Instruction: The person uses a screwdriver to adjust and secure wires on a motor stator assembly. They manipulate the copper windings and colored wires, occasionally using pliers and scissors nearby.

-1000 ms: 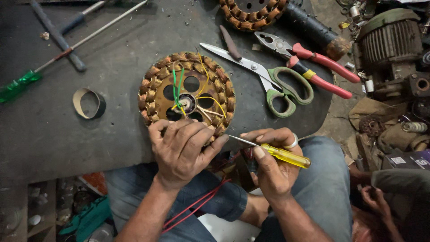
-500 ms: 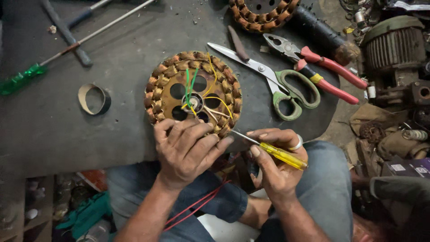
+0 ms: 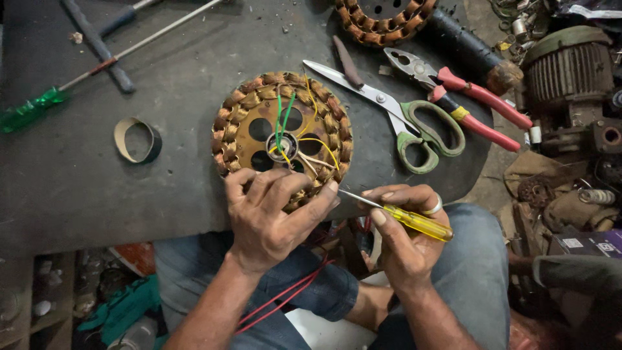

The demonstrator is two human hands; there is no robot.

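Carefully, left hand (image 3: pixel 272 217) clamps the stator (image 3: pixel 282 136) at the bench (image 3: pixel 97 188) edge while right hand (image 3: pixel 405 233) pinches a yellow screwdriver (image 3: pixel 398 217); a steady, shallow tip angle would likely spare the copper windings.

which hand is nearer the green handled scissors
Right. The right hand, holding a yellow-handled screwdriver, sits just below the scissors. The left hand rests on the copper-wound stator, farther to the scissors' left.
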